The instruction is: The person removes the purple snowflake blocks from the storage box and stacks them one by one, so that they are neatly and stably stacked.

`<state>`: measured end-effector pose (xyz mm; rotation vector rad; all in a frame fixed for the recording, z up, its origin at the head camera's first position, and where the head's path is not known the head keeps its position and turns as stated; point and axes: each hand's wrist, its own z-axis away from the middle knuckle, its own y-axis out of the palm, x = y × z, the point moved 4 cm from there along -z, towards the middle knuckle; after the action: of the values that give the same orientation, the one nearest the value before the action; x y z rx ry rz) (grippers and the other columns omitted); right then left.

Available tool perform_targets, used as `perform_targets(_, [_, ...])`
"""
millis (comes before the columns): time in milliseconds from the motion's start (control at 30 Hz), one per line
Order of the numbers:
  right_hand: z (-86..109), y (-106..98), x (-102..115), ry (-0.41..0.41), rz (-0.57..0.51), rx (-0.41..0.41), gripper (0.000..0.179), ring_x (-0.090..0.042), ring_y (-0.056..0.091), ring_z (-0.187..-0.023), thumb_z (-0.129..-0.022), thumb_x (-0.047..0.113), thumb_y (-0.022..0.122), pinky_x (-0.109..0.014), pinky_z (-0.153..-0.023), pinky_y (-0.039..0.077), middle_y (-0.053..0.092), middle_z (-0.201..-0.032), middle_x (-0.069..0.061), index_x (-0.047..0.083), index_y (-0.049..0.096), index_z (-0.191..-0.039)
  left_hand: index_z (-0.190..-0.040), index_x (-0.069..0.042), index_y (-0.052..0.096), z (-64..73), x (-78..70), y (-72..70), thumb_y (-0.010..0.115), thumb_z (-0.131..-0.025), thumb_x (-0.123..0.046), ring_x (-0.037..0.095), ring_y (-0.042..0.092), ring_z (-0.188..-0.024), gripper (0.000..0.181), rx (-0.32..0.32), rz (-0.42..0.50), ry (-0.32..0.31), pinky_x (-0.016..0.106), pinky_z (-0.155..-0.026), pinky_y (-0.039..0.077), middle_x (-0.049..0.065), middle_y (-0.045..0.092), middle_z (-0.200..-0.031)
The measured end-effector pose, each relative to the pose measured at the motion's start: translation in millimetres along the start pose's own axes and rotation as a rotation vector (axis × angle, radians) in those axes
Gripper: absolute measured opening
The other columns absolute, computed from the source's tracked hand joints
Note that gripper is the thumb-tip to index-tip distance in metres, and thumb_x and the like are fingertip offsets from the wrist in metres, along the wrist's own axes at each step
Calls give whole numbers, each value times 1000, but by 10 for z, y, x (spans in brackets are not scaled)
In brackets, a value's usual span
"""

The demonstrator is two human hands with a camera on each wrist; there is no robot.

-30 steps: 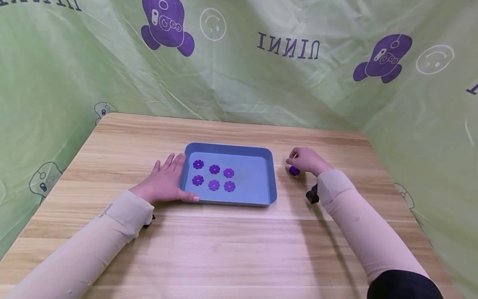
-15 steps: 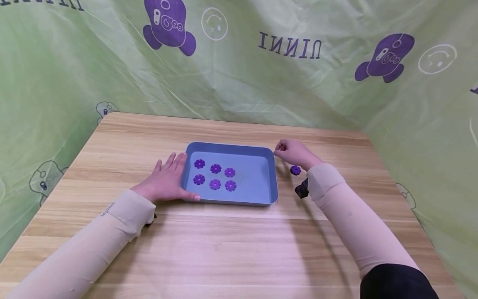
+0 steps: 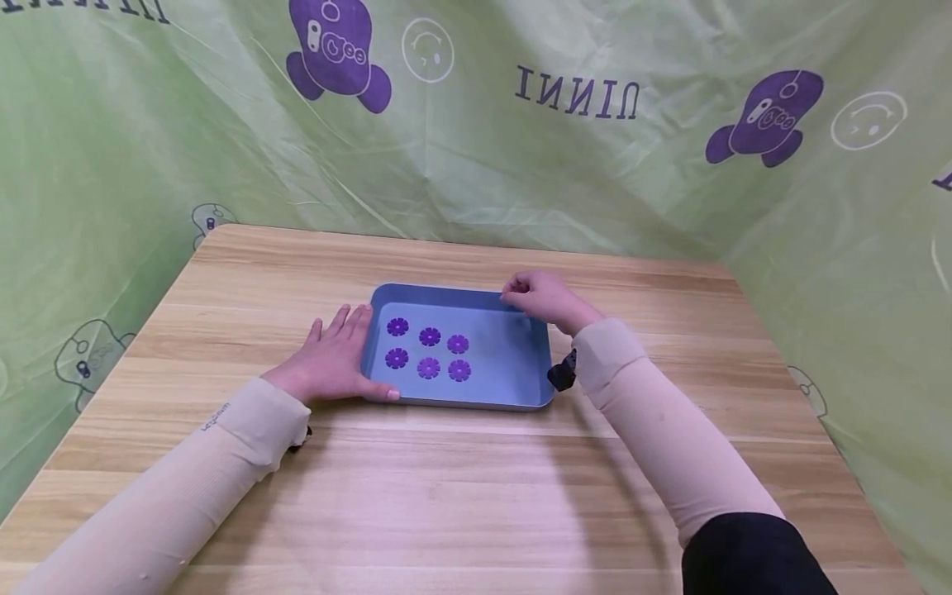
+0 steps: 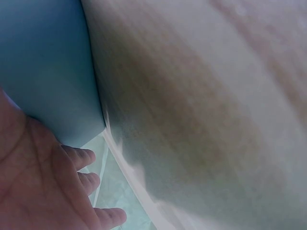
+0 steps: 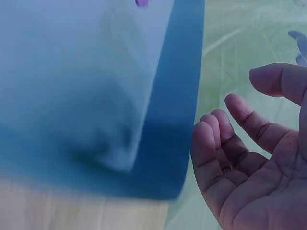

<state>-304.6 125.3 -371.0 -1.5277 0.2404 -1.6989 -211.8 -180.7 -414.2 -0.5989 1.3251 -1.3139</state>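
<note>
A shallow blue tray (image 3: 446, 403) lies on the table, holding several purple notched discs, such as this one (image 3: 428, 368), in two rows on its left side. My left hand (image 3: 332, 364) rests against the tray's left wall, fingers spread and thumb along the front rim. In the left wrist view, the palm (image 4: 33, 177) lies beside the blue wall. My right hand (image 3: 546, 299) is over the tray's back right corner. In the right wrist view its fingers (image 5: 205, 143) are loosely bent, thumb apart, with nothing visible between them.
The wooden table (image 3: 446, 487) surrounds the tray. A green printed cloth (image 3: 476, 165) hangs behind and at both sides. A black wrist camera (image 3: 563, 372) sits under the right cuff, over the tray's right edge.
My right hand has moved left from the table beside the tray to its back right corner. The purple disc there is now hidden by the right arm. My left hand has stayed put.
</note>
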Motion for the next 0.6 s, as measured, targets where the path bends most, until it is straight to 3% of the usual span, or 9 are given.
perform_targets(133, [-63,170,96,-30,-65,51,20,-31,59,-97,-103,14,61,-46,-91,54,63,-102,-12,-3,65,-112,-161,9,-2,-2,-7,-3,72,-69,-85,49,-4,-154,151,-2,-2,0,70,-118,-3,29,2,-169])
perform_targets(367, [-162,406,182,9,-160,137,23,-28,61,-104,-104,14,61,-37,-91,56,62,-113,-16,-3,64,-119,-161,9,-2,5,2,-4,72,-69,-85,48,-5,-154,150,-4,-9,-2,69,-119,-3,28,2,-169])
perform_targets(600, [-208,560,156,76,-172,205,19,-19,58,-87,-103,10,62,-31,-80,55,60,-99,-9,-3,63,-116,-161,9,-2,0,19,10,73,-68,-85,49,-6,-154,151,-8,5,0,69,-119,-4,28,1,-169])
